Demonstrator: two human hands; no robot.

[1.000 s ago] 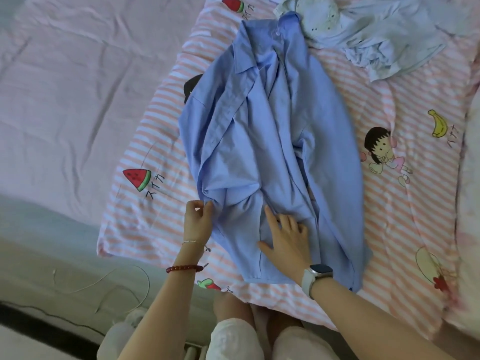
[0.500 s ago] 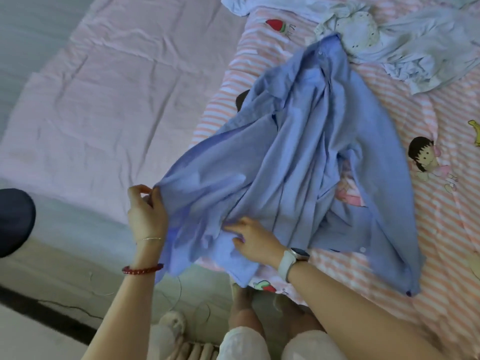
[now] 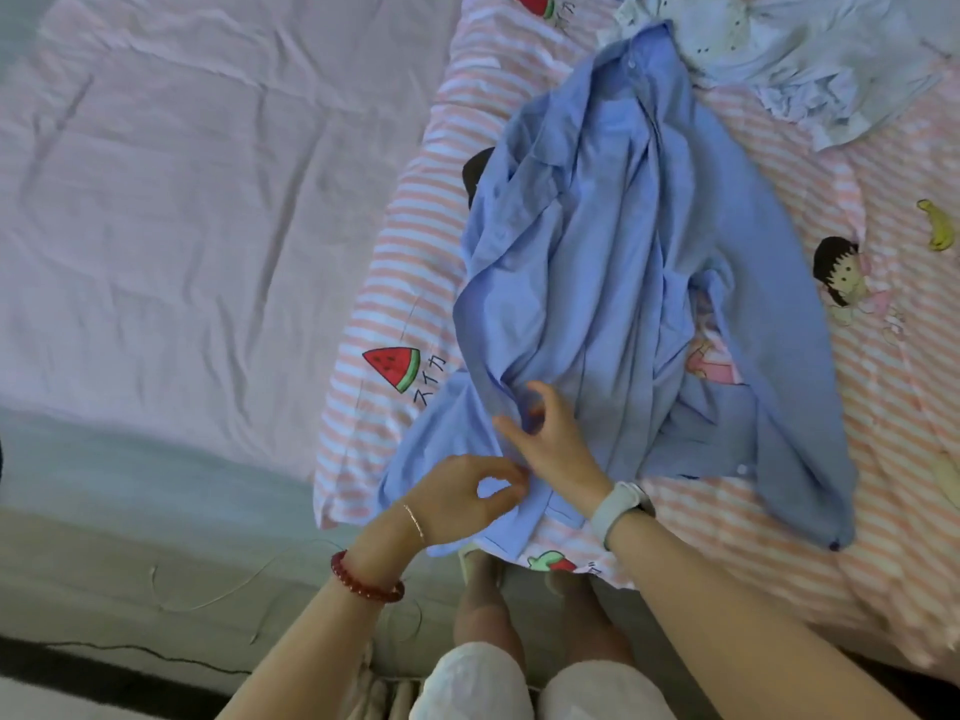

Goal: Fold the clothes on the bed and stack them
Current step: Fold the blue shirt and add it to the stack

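The blue shirt (image 3: 634, 283) lies rumpled on the striped sheet (image 3: 893, 407) at centre frame; the left hand (image 3: 457, 498) pinches its lower hem; the right hand (image 3: 550, 444) holds a fold just above; pale clothes (image 3: 810, 49) sit upper right.

The bed (image 3: 156, 226) is filling most of the frame, its pale pink sheet showing at the left. A striped pink blanket (image 3: 883, 407) is covering the right half. A blue shirt (image 3: 597, 262) is lying on it at centre, pale crumpled clothes (image 3: 810, 49) at upper right.
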